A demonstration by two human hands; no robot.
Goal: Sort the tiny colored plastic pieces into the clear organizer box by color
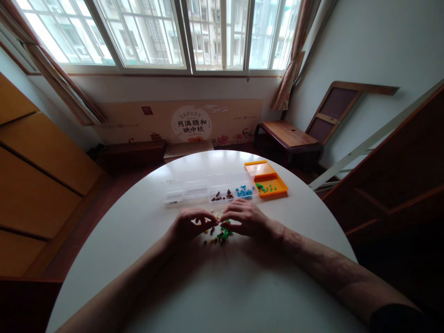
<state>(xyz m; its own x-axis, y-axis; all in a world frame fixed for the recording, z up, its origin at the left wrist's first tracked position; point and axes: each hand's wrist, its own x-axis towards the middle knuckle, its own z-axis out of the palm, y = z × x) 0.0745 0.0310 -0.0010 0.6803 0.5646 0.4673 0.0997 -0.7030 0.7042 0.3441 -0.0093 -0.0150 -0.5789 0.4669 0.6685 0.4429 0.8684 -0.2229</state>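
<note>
A small heap of tiny coloured pieces (pixel 219 232), green, yellow and dark, lies on the round white table (pixel 138 240) between my hands. My left hand (pixel 190 224) rests on the table left of the heap, fingers curled over a few pieces. My right hand (pixel 244 218) lies on the right, fingertips bent down onto the heap. What each pinches is too small to make out. Behind them stands a clear compartment box (pixel 211 186) with dark pieces and blue pieces (pixel 244 191) in separate cells.
An orange tray (pixel 268 178) with green pieces (pixel 265 188) sits at the box's right end. Beyond the table are a low wooden bench (pixel 287 136), a leaning wooden frame (pixel 333 111), wooden furniture on both sides and a window wall.
</note>
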